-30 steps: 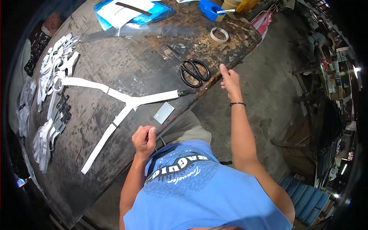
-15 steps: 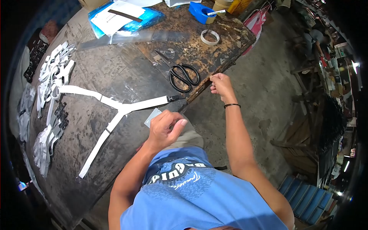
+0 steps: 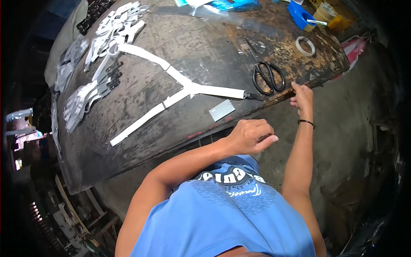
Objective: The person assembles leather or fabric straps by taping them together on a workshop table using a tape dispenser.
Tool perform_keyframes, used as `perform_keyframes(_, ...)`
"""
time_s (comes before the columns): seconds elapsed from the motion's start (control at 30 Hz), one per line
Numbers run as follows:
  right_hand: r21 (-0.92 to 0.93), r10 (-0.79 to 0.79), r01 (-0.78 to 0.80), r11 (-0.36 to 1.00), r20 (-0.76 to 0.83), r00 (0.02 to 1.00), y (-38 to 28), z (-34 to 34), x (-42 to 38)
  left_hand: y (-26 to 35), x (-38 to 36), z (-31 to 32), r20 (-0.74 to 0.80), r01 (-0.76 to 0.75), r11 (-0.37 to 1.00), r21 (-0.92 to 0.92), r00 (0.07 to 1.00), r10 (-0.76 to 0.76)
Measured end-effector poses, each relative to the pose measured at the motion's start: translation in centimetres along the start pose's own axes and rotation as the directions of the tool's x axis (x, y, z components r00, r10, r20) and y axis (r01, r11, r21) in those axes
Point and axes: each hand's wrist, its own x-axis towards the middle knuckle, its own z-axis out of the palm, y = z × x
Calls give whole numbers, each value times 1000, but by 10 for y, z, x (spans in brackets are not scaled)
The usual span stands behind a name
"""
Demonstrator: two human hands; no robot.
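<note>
My left hand (image 3: 252,136) hovers in front of the table edge, its fingers curled and its thumb sticking out; the inside is hidden. Past the edge at the right, my right hand (image 3: 303,97) has its fingers closed in a pinch, and I cannot make out anything in them. Black-handled scissors (image 3: 269,78) lie on the table close to my right hand. A Y-shaped white elastic strap (image 3: 188,87) lies spread out, with a black clip (image 3: 253,97) on its right end. Nearer my left hand lies a small grey rectangular card (image 3: 221,110).
Bundled white straps (image 3: 112,32) and a pile of straps with dark clips (image 3: 92,96) lie at the left. A tape roll (image 3: 305,46), a blue tape dispenser (image 3: 299,16) and clear plastic film (image 3: 222,19) are toward the back of the worn table (image 3: 128,124).
The camera view has turned, so the table's things appear farther right and higher. My left hand has drawn away from the grey card, which now shows whole. My right hand stays near the edge.
</note>
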Motion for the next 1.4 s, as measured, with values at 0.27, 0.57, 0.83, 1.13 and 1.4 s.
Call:
perform_keyframes(0.27, 152, 16, -37, 988, 142, 990, 14, -11, 4, -7, 9, 4, -52, 76, 996, -43, 996, -78)
perform_keyframes(0.57, 331, 29, -139, 933, 316, 948, 7, -29, -7, -30, 66, 26, 88, 538, 774, -335, 835, -542)
perform_keyframes(0.83, 411, 4, -217, 885, 461, 887, 16, -47, 1, -35, 120, 58, 286, 707, 359, -609, 618, -733)
perform_keyframes(1.13, 337, 26, -261, 904, 568, 823, 13, -71, 14, -43, 140, 94, 273, 649, 176, -740, 529, -804)
perform_keyframes(1.4, 76, 52, -110, 991, 538, 841, 9, -77, 15, -48, 143, 110, 135, 527, 208, -824, 539, -831)
